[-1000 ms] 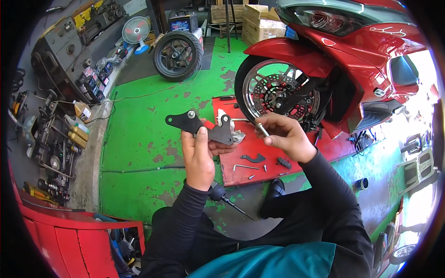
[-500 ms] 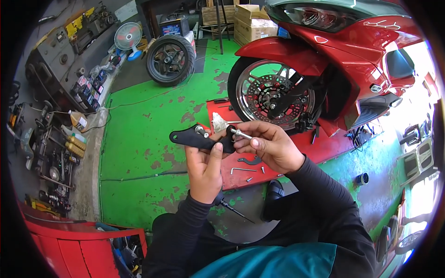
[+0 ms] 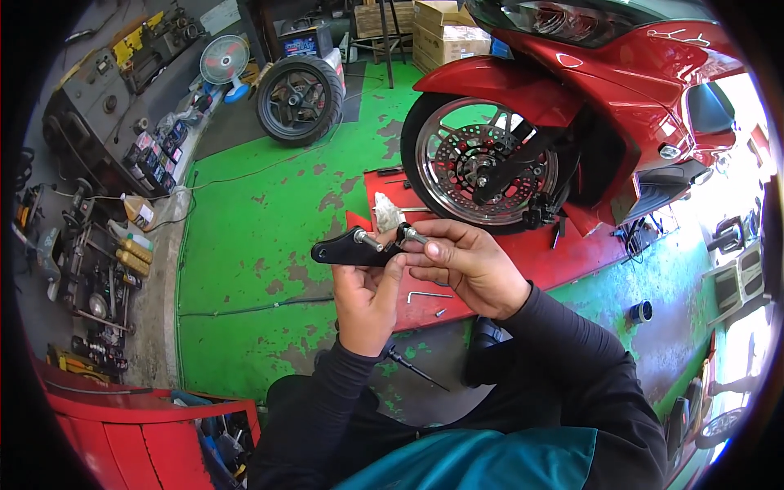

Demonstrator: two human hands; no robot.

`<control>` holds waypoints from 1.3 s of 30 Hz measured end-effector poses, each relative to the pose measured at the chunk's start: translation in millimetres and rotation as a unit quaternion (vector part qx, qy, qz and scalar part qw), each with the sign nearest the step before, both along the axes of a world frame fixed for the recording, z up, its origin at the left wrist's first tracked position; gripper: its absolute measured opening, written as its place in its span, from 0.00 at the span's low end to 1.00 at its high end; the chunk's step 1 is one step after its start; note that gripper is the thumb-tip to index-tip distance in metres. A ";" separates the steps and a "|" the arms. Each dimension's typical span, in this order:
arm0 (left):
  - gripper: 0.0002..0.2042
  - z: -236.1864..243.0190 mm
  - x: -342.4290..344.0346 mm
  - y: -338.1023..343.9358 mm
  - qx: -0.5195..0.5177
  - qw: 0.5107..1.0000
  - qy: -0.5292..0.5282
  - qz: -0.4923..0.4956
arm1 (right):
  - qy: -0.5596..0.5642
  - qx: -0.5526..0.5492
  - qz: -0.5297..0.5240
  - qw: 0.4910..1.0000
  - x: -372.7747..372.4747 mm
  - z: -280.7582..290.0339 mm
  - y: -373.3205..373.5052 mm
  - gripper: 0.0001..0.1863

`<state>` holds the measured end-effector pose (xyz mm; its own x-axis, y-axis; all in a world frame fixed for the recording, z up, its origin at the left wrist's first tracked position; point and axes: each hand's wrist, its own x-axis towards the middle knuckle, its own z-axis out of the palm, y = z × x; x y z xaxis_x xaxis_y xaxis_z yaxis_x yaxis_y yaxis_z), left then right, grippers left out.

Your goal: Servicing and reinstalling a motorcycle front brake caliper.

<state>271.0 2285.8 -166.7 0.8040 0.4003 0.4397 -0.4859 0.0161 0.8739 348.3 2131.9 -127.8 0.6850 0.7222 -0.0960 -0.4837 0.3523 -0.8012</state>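
My left hand (image 3: 367,306) is closed on a flat black metal bracket (image 3: 336,253), which has a silver bolt (image 3: 369,240) standing out near its middle. My right hand (image 3: 482,269) pinches a second silver bolt (image 3: 413,233) at the bracket's right end, with the other fingers curled beside it; whether the bolt is fully in a hole I cannot tell. Just beyond my hands lies a crumpled pale cloth or paper (image 3: 386,211) on a red platform (image 3: 563,269), along with a hex key (image 3: 429,295) and a small bolt (image 3: 440,312).
A red scooter (image 3: 612,98) stands front wheel (image 3: 474,163) over the platform. A loose wheel (image 3: 299,100), fan (image 3: 225,59) and cardboard boxes (image 3: 445,45) are behind. Machines and bottles (image 3: 135,261) line the left wall; a red cabinet (image 3: 106,441) is at lower left, a plastic stool (image 3: 735,290) at right.
My right hand has moved left, bringing its bolt to the bracket's right end. The bracket has tilted, so its bolts now point toward the right.
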 end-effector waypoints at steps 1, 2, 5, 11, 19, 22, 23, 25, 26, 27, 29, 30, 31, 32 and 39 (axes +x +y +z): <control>0.17 0.0 -0.6 0.3 0.010 1.000 -0.005 0.004 | 0.000 0.001 0.001 1.000 -1.1 0.5 -0.1 0.21; 0.17 0.0 -0.9 0.3 0.011 1.000 -0.004 0.005 | -0.025 -0.012 0.002 1.000 -2.4 1.1 -0.3 0.21; 0.17 0.2 -0.8 -0.4 0.024 0.999 -0.010 0.030 | -0.075 -0.036 0.003 0.997 -5.1 0.7 -1.0 0.22; 0.17 0.3 -0.7 -0.5 0.013 0.999 -0.010 0.042 | -0.084 -0.040 0.006 0.996 -7.1 2.6 -3.7 0.24; 0.14 1.4 -1.7 2.9 0.019 0.999 -0.006 0.039 | -0.184 -0.079 -0.037 0.979 -8.1 1.4 -5.9 0.21; 0.13 4.4 -3.2 2.3 0.041 0.998 -0.012 0.038 | -0.263 -0.109 -0.069 0.956 -11.4 2.8 -5.6 0.19; 0.12 5.2 -3.4 1.5 0.034 0.999 -0.010 0.035 | -0.319 -0.131 -0.091 0.934 -13.3 4.5 -5.4 0.19; 0.12 6.9 -4.3 0.1 0.020 0.999 -0.007 0.029 | -0.375 -0.152 -0.112 0.908 -15.9 8.7 -6.4 0.19; 0.12 7.8 -5.2 -0.2 0.020 0.999 -0.007 0.030 | -0.442 -0.175 -0.130 0.870 -16.8 11.4 -7.9 0.18; 0.12 8.4 -6.3 -0.5 0.020 0.999 -0.009 0.027 | -0.506 -0.198 -0.147 0.827 -17.5 13.6 -9.4 0.17; 0.12 8.6 -7.9 -0.9 0.018 1.000 -0.014 0.021 | -0.567 -0.219 -0.161 0.778 -17.9 14.2 -9.2 0.16; 0.12 8.2 -7.7 -2.0 0.017 1.000 -0.014 0.021 | -0.595 -0.213 -0.182 0.753 -17.7 13.5 -8.7 0.16; 0.12 7.6 -7.2 -3.3 0.012 0.999 -0.031 0.023 | -0.623 -0.207 -0.203 0.727 -17.4 12.4 -8.1 0.15; 0.13 7.0 -6.8 -4.4 0.007 0.999 -0.048 0.025 | -0.649 -0.199 -0.223 0.700 -17.0 11.5 -7.6 0.15; 0.16 10.3 -10.5 -4.4 0.151 0.979 -0.114 0.078 | -0.654 -0.180 -0.249 0.691 -15.6 8.5 -5.3 0.15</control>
